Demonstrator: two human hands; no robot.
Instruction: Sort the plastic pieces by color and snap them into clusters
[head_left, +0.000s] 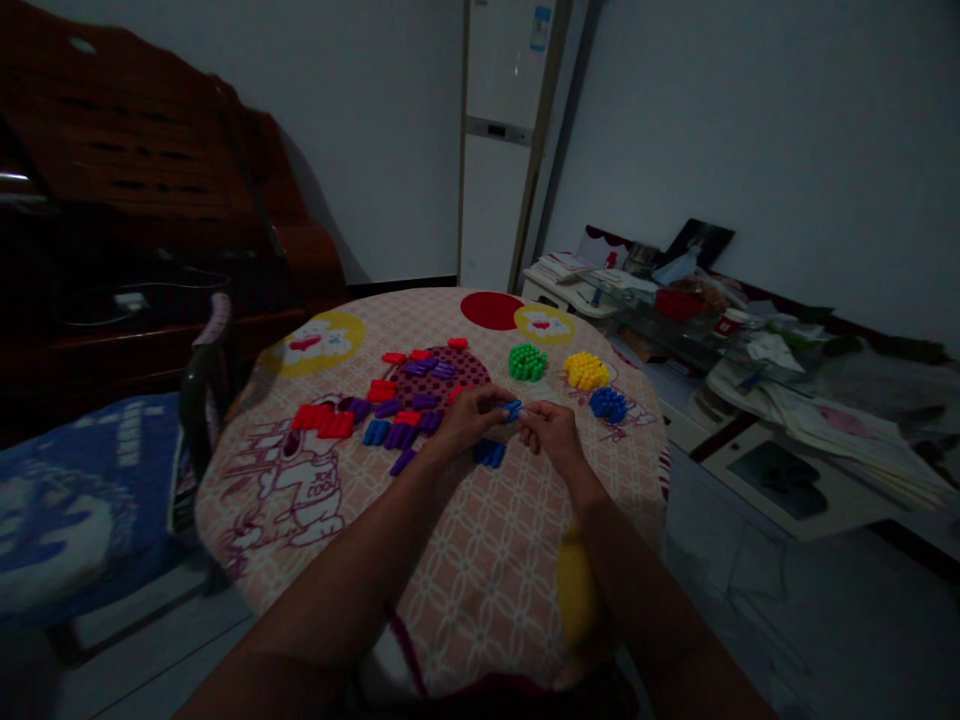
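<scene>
My left hand [474,418] pinches a small blue plastic piece [512,409] between thumb and fingers above the table. From the right, my right hand [553,433] meets it with closed fingertips at the other end of the piece. Just below my hands lie several blue pieces [489,453] side by side. Left of them are scattered purple pieces [402,436] and red pieces [335,426], with a few blue ones [376,432] among them. Bunched upright pieces stand beyond my right hand: a green cluster [527,362], a yellow cluster [586,371] and a blue cluster [608,405].
The round table has a patterned pink tablecloth [480,560]. A chair with a blue cover [97,490] stands at the left, before a wooden bench [150,150]. A cluttered low cabinet [750,440] runs along the right wall. A tall white appliance [495,200] stands behind.
</scene>
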